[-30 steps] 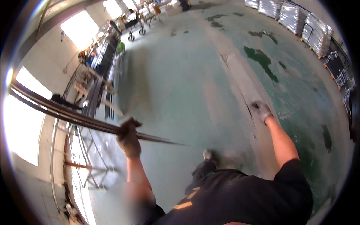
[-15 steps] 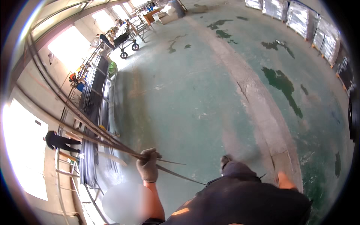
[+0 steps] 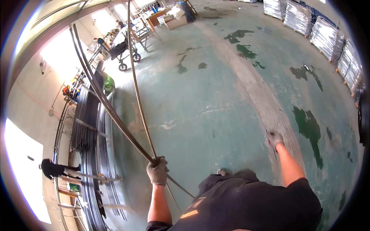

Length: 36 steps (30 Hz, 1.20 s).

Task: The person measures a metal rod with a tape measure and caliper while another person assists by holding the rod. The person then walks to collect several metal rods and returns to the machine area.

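My left hand (image 3: 157, 171), in a grey knit work glove, is closed around a small bundle of long thin strips (image 3: 115, 115), likely metal. The dark strips lean up and left, while a browner strip (image 3: 139, 98) diverges from them and rises past the top edge. Their short lower ends come out below my fist near my body. Out to my right, my gloved right hand (image 3: 274, 139) hangs over the floor with its fingers loosely apart and nothing visible in it.
On the left a rack (image 3: 88, 131) holds stacked long dark strips. A person in dark clothes (image 3: 58, 169) is beyond it. Farther off are a wheeled cart (image 3: 122, 50) and a workbench (image 3: 154, 17). Wrapped pallets (image 3: 327, 36) line the right side; dark patches (image 3: 308, 127) mark the green floor.
The strips have swung more upright and spread apart, with my left hand slightly lower and to the right. My right hand has come into view at the right. The surroundings have shifted as I move.
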Available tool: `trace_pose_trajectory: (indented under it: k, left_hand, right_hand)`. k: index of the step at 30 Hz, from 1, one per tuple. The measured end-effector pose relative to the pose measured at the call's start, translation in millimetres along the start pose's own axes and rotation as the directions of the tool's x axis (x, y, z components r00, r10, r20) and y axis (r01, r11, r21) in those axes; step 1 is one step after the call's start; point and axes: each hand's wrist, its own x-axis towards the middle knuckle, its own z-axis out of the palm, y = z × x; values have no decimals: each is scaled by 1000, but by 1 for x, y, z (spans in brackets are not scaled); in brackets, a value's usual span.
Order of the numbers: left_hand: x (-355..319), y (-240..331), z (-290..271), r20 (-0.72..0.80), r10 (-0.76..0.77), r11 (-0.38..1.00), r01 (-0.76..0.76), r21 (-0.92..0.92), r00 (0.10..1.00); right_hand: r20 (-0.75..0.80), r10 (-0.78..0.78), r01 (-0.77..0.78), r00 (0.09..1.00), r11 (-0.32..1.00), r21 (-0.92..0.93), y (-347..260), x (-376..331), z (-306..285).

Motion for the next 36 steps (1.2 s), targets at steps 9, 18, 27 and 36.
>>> trace_pose_trajectory:
  k: [9, 18, 27, 36]
  left_hand:
    - [487, 227, 215, -113, 197, 970, -210, -119, 974]
    - [919, 390, 406, -219, 483, 807, -528, -264, 848]
    - [1408, 468, 583, -312, 616, 627, -690, -362, 723]
    - [1865, 587, 832, -273, 749, 523, -792, -315, 603]
  right_hand:
    - [220, 829, -793, 514, 557, -246, 57, 296, 97]
    - [177, -78, 111, 981, 976, -187, -586, 893, 216]
    - [23, -106, 108, 994, 990, -88, -844, 1255, 281]
    - [139, 911, -864, 388, 412, -291, -767, 1464, 365]
